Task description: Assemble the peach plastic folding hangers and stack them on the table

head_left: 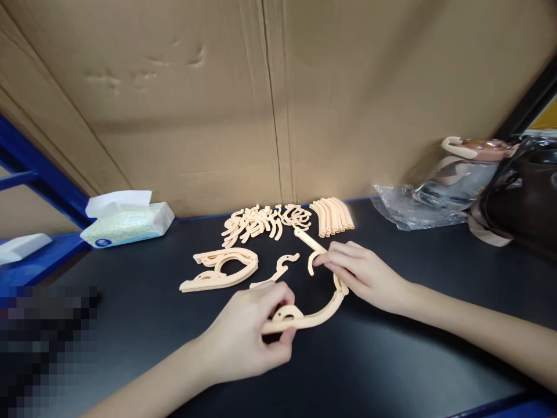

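My left hand [250,337] pinches the near end of a curved peach plastic hanger arm [315,316] that lies on the black table [391,360]. My right hand [363,273] grips the arm's far end, where a hook piece [307,241] joins it. A loose small wavy piece [278,270] lies between the hands and a stack of finished hanger arms [221,270]. Behind these sit a pile of small curved clips [261,222] and a row of straight tubes [333,216].
A tissue pack [128,223] lies at the back left by a blue shelf frame [39,180]. At the back right are a crumpled clear plastic bag [409,212], a water jug [465,174] and a dark bag [528,197]. A cardboard wall [261,98] stands behind.
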The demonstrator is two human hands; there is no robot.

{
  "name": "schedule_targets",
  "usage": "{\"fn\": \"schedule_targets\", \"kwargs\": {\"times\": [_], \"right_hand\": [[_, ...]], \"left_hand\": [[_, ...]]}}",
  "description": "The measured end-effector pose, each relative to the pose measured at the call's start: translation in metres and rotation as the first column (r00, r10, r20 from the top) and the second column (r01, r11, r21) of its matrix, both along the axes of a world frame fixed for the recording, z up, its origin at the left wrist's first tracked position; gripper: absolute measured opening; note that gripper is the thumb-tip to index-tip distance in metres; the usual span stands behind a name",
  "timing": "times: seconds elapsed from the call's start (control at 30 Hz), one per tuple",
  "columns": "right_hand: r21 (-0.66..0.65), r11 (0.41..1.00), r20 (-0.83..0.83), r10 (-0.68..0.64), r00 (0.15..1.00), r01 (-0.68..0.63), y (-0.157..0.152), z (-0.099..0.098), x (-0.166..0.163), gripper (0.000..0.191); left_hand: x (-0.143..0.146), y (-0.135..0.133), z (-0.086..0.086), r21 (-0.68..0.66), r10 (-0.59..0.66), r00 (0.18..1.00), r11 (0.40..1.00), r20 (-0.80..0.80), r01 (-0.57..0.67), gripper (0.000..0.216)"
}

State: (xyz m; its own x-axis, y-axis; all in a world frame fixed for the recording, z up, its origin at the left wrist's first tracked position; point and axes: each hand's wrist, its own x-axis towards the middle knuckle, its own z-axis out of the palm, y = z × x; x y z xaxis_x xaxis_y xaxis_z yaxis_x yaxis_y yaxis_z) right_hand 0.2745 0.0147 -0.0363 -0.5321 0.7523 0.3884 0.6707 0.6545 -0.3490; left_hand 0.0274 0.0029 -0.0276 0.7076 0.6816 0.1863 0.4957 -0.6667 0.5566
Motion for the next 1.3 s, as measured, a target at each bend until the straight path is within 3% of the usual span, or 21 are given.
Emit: {"fn": "schedule_targets", "kwargs": {"times": [0.07,0.17,0.23,0.3,0.53,0.8,1.0,1.17,1.3], "right_hand": [[-0.035,0.998,-0.057,0.046,0.997,-0.048,-0.005,0.003,-0.002,0.027],[-0.151,0.982,-0.184,0.081,0.980,-0.110,-0.014,0.008,-0.007,0.026],[-0.240,0.957,-0.255,0.102,0.962,-0.165,-0.020,0.011,-0.011,0.026],[-0.299,0.931,-0.305,0.115,0.945,-0.210,-0.025,0.013,-0.015,0.025],[-0.389,0.888,-0.396,0.079,0.915,-0.246,-0.026,0.006,-0.019,0.022],[-0.386,0.887,-0.381,0.095,0.920,-0.252,-0.026,0.005,-0.020,0.018],[-0.227,0.952,-0.133,0.180,0.975,-0.206,-0.027,0.003,-0.019,0.016],[-0.208,0.964,-0.143,0.140,0.980,-0.168,-0.026,0.005,-0.020,0.007],[-0.218,0.968,-0.151,0.093,0.984,-0.125,-0.025,0.006,-0.021,0.007]], "left_hand": [[0.002,0.000,0.004,-0.257,0.151,0.978,0.960,0.140,-0.111,0.006],[0.005,0.000,0.012,-0.575,0.403,0.858,0.802,0.320,-0.162,0.020],[0.006,0.001,0.014,-0.707,0.531,0.759,0.695,0.378,-0.134,0.028],[0.006,0.002,0.014,-0.774,0.578,0.714,0.628,0.395,-0.080,0.029],[0.006,-0.001,0.010,-0.822,0.527,0.746,0.568,0.408,0.049,0.021],[0.009,-0.005,0.014,-0.851,0.559,0.772,0.522,0.301,-0.047,0.029],[0.006,-0.002,0.012,-0.863,0.577,0.758,0.503,0.302,-0.039,0.021],[0.003,0.001,0.014,-0.880,0.608,0.725,0.476,0.324,-0.006,0.017],[0.001,0.002,0.015,-0.875,0.637,0.705,0.482,0.312,-0.048,0.019]]}}
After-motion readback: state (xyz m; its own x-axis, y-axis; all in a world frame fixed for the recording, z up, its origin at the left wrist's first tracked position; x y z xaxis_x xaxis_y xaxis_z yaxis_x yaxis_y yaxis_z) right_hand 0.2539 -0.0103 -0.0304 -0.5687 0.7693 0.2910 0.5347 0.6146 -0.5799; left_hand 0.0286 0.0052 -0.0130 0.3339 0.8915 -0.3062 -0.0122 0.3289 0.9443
